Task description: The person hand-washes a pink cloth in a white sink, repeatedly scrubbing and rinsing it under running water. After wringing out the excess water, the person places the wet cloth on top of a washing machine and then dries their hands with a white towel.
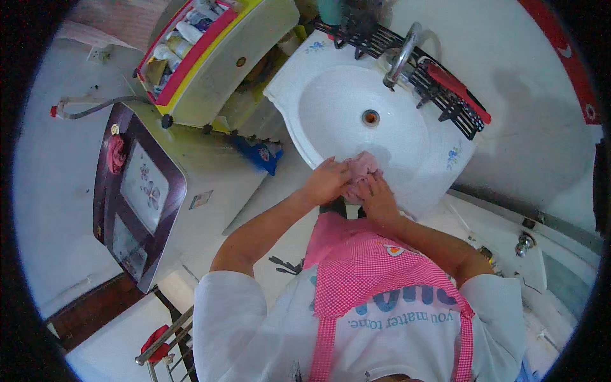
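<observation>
A crumpled pink cloth [363, 167] is bunched at the near rim of the white washbasin [305, 143]. My left hand [328, 181] grips the cloth from its left side with bent fingers. On the other side, my right hand [378, 196] has its fingers curled onto the same cloth. Part of the cloth lies hidden under my fingers. Beyond my hands, the basin's drain [370, 118] shows, and a chrome faucet [402, 57] arches over the bowl from the back.
Along the basin's back edge run black racks [439, 95] holding a red comb-like object [455, 89]. To the left stand a washing machine [159, 172] with a dark lid and a cabinet [216, 70] topped by a tray of bottles. A door with a round knob [525, 244] is at right.
</observation>
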Demonstrator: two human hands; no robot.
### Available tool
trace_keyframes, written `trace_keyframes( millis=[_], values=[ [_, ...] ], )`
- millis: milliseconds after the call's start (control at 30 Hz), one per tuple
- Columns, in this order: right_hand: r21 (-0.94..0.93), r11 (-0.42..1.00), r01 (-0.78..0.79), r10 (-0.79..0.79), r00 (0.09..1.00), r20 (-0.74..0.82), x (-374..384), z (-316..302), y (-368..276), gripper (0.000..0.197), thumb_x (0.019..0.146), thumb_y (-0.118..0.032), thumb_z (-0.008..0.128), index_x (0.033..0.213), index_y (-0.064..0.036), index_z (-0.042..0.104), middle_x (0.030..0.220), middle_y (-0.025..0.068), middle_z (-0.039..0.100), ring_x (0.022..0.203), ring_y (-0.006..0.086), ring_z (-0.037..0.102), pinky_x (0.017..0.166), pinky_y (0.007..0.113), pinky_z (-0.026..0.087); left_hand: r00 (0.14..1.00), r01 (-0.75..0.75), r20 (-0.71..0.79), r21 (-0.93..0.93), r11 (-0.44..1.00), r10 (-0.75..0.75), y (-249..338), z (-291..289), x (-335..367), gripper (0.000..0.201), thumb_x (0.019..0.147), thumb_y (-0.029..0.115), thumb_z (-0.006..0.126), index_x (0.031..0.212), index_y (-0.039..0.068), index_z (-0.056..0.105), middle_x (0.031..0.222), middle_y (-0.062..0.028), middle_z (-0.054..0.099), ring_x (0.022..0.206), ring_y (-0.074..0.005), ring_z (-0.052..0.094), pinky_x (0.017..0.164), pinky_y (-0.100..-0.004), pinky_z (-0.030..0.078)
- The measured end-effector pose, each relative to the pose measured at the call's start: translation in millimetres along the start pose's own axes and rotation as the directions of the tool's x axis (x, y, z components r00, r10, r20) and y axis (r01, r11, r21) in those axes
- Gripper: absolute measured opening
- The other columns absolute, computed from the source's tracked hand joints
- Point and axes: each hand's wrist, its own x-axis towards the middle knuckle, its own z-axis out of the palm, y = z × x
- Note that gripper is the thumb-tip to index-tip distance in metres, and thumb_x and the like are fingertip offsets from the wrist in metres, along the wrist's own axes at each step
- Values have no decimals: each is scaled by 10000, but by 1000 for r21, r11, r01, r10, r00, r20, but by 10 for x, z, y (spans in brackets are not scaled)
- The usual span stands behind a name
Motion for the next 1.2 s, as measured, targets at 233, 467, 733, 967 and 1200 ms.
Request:
trace_keyframes(
  millis=[233,467,733,967,1200],
  values=[
    [117,993,34,-13,984,-178,1022,579,-651,493,754,-62,564,1220,45,444,1305,315,365,1195,474,383,1005,530,330,927,246,-314,90,965,-207,-968,-107,-442,387,757,76,599,1130,12,519,1294,-156,468,1215,-339,442,992,-416,398],
    [274,924,-269,322,930,-174,2199,1012,-534,635,789,-126,571,1317,105,305,1362,353,272,1255,507,287,1052,560,233,909,241,-382,159,957,-165,-1565,-531,203,532,868,222,511,1319,-14,360,1358,-226,396,1283,-386,349,1040,-426,340],
    [431,779,-456,604,731,-319,3097,1326,288,678,797,-273,604,1349,14,334,1412,295,209,1299,508,130,1090,534,93,930,108,-369,281,954,3,-2140,-673,1305,578,888,282,461,1389,30,321,1404,-205,363,1327,-354,307,1079,-421,278],
    [552,706,-444,704,526,-477,3304,1557,221,622,825,-172,576,1363,7,320,1425,328,169,1331,505,119,1104,473,157,944,104,-331,267,958,-11,-2374,-796,1355,572,856,211,492,1380,30,352,1445,-164,324,1337,-329,297,1100,-384,260],
    [363,832,-420,528,800,-284,3112,840,-444,604,763,-71,575,1324,21,368,1390,350,230,1269,506,292,983,525,348,866,252,-486,221,942,-118,-2528,-613,639,560,818,136,527,1342,-14,397,1410,-198,361,1318,-360,314,1083,-401,281]
  ],
)
